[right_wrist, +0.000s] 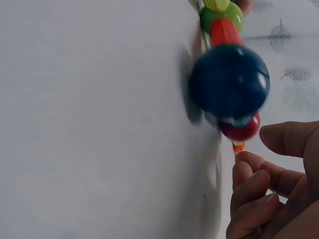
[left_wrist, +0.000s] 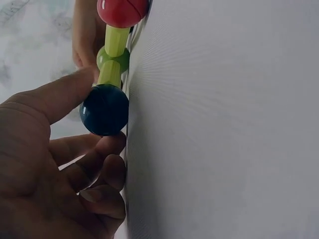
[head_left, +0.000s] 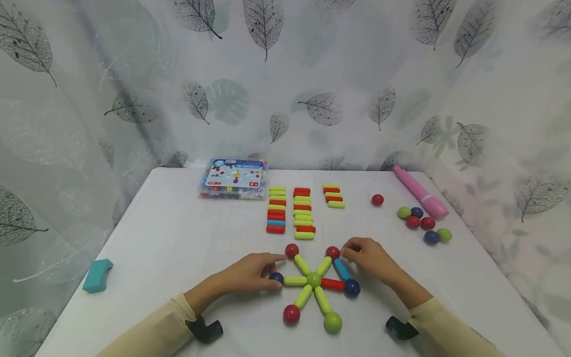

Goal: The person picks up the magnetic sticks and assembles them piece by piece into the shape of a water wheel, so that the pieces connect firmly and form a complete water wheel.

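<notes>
A six-armed star of rods and balls lies on the table, with a green ball (head_left: 314, 279) at its centre. My left hand (head_left: 254, 272) holds the dark blue ball (left_wrist: 104, 110) at the star's left end, thumb on one side and fingers on the other. A red ball (head_left: 292, 250) is right at its index fingertip. My right hand (head_left: 368, 255) is beside the upper-right red ball (head_left: 332, 253), its thumb and index finger apart and nothing gripped. A blue rod (head_left: 341, 269) runs from that ball toward another dark blue ball (right_wrist: 230, 82), which ends the red rod (head_left: 333, 284).
Three columns of short rods (head_left: 276, 213) lie behind the star. A clear parts box (head_left: 234, 179) stands at the back. Loose balls (head_left: 413, 222) and a pink tube (head_left: 419, 191) are at the right, a teal block (head_left: 97, 275) at the far left.
</notes>
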`<state>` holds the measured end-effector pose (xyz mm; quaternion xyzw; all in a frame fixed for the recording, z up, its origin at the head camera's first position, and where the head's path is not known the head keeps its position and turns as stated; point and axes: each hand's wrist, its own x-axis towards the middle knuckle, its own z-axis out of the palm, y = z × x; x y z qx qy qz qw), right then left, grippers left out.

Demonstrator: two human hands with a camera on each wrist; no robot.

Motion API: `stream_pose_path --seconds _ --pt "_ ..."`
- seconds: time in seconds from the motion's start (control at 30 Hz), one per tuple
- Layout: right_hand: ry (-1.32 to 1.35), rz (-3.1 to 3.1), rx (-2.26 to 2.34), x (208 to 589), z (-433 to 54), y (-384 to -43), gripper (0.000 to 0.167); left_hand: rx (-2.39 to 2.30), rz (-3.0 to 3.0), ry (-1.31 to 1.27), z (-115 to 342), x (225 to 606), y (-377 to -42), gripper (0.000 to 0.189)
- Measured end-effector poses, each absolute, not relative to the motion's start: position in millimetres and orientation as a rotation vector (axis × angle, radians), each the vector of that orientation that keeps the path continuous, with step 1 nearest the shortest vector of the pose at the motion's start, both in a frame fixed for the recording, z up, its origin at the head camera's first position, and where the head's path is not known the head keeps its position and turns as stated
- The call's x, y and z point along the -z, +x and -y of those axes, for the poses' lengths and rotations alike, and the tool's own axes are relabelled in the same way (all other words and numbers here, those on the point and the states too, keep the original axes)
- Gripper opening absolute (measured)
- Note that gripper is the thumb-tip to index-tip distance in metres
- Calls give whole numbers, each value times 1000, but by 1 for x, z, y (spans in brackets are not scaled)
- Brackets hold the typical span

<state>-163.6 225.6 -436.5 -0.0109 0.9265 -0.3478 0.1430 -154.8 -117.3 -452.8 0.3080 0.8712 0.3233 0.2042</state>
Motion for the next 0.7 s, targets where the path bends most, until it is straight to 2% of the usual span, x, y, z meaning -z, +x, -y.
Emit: stream_pose_path --seconds 0.1,0.27,0.37,0.5,0.7 --pt "-63 -2726 1020 435 -233 -188 29 -892 -2445 864 119 452 -154 66" --pt "-50 -2824 997 436 -238 -249 42 -904 -2456 858 123 452 -155 61" --pt "-4 -2831 959 438 -235 -275 44 -912 -2445 851 124 452 -155 62" --pt "8 -2850 876 443 -233 -288 42 -905 -2421 833 126 453 -157 65" --pt "46 -2864 830 450 -234 -289 40 -913 -2387 817 127 451 -160 70"
